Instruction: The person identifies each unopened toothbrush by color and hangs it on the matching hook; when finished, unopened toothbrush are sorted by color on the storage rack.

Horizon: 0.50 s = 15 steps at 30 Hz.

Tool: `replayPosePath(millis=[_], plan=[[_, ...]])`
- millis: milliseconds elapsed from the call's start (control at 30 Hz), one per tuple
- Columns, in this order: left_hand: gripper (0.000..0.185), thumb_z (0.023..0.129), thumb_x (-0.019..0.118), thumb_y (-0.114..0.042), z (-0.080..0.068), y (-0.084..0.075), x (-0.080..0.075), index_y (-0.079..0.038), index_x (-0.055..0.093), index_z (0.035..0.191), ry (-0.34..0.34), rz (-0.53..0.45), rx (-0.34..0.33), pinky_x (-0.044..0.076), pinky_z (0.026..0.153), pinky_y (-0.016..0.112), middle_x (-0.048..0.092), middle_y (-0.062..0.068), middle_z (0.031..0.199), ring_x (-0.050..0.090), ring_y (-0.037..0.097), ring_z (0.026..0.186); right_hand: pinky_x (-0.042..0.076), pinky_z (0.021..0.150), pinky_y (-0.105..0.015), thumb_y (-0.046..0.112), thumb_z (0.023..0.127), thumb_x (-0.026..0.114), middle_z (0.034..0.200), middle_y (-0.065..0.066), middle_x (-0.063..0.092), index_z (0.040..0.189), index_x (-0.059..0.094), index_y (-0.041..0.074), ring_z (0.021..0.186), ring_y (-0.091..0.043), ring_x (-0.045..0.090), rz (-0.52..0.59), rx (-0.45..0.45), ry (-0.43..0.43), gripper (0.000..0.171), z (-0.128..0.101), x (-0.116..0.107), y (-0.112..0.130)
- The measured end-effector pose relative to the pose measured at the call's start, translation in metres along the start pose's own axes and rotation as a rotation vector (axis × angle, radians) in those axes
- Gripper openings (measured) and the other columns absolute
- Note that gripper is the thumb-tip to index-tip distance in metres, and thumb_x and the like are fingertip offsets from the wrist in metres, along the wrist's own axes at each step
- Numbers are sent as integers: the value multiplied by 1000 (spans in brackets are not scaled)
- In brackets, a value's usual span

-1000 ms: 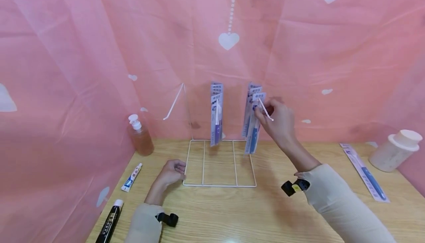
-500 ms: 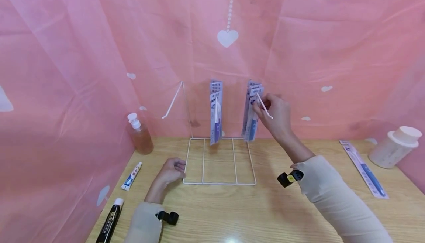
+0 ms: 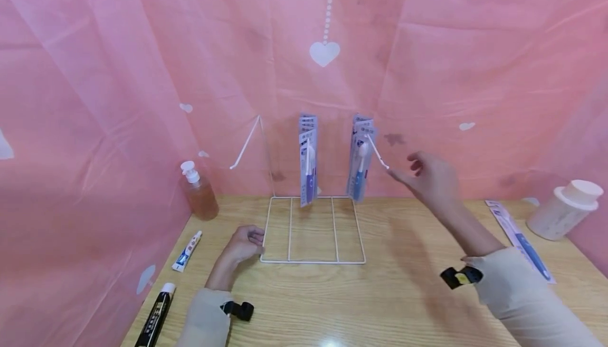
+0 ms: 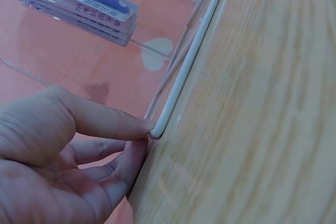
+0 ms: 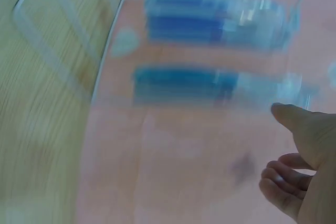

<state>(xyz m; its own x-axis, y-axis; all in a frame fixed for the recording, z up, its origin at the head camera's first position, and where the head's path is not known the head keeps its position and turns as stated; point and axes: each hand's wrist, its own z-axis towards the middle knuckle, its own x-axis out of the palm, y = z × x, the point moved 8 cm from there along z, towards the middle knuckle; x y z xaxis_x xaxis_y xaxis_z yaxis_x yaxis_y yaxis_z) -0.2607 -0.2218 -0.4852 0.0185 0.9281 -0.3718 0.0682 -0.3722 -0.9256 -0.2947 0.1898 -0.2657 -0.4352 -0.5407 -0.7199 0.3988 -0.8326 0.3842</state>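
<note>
1. The person's left hand (image 3: 242,244) rests on the light wooden tabletop (image 3: 380,305) at the front left corner of the white wire display rack (image 3: 313,260). In the left wrist view its fingers (image 4: 105,121) are curled, the tips pressed against the rack's base wire (image 4: 184,72).
2. The right hand (image 3: 429,178) hangs in the air just right of the rack's right-hand hook (image 3: 378,153). Its fingers are loosely spread and hold nothing; the right wrist view is blurred but shows the same slack fingers (image 5: 294,182).
3. A bunch of blue-and-white packaged toothbrushes (image 3: 361,157) hangs from that hook, close to the right hand but apart from it. A second bunch of packaged toothbrushes (image 3: 308,160) hangs from the middle hook.
4. The rack's left hook (image 3: 244,146) is bare.
5. One more packaged toothbrush (image 3: 520,241) lies flat on the table on the right, beside a white lidded jar (image 3: 565,210).
6. On the left stand an amber pump bottle (image 3: 198,191), a small white tube (image 3: 187,252) and a black tube (image 3: 154,320).
</note>
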Motion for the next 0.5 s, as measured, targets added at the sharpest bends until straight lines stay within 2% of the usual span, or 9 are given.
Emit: replayPosePath(millis=[133,267,333,400,500], plan=[[42,64,69,20,1,0,-1,14,63,104,-6,-5,8,52,72,29,61,14,87,58,21,78,51,69,-56,46,92,66,104,-35,63,117,58,-13,88,-46,63,-87,166,133,64,-4,-8,-80],[41,64,70,19,2,1,-1,13,63,104,-10,3,8,51,71,28,61,13,86,58,21,78,50,63,-56,41,96,61,102,-42,58,113,53,-22,82,-49,61,-128,264,220,66,-14,-14,-167],[41,64,71,19,1,1,-2,13,63,104,-16,6,5,50,70,27,61,13,87,58,22,79,49,57,-53,37,97,59,87,-40,58,100,53,-23,71,-45,59,-138,301,267,60,-24,-16,-205],[40,64,71,19,1,1,-1,13,63,104,-17,7,5,50,70,27,61,13,86,58,22,79,47,56,-51,33,97,56,80,-38,57,93,53,-22,66,-42,58,-149,324,329,55,-34,-19,-236],[40,65,72,19,1,1,-1,13,64,104,-16,0,3,50,71,26,61,13,87,58,21,79,42,52,-43,28,96,52,65,-21,52,74,50,-10,59,-33,50,-178,329,385,44,-50,-21,-269]])
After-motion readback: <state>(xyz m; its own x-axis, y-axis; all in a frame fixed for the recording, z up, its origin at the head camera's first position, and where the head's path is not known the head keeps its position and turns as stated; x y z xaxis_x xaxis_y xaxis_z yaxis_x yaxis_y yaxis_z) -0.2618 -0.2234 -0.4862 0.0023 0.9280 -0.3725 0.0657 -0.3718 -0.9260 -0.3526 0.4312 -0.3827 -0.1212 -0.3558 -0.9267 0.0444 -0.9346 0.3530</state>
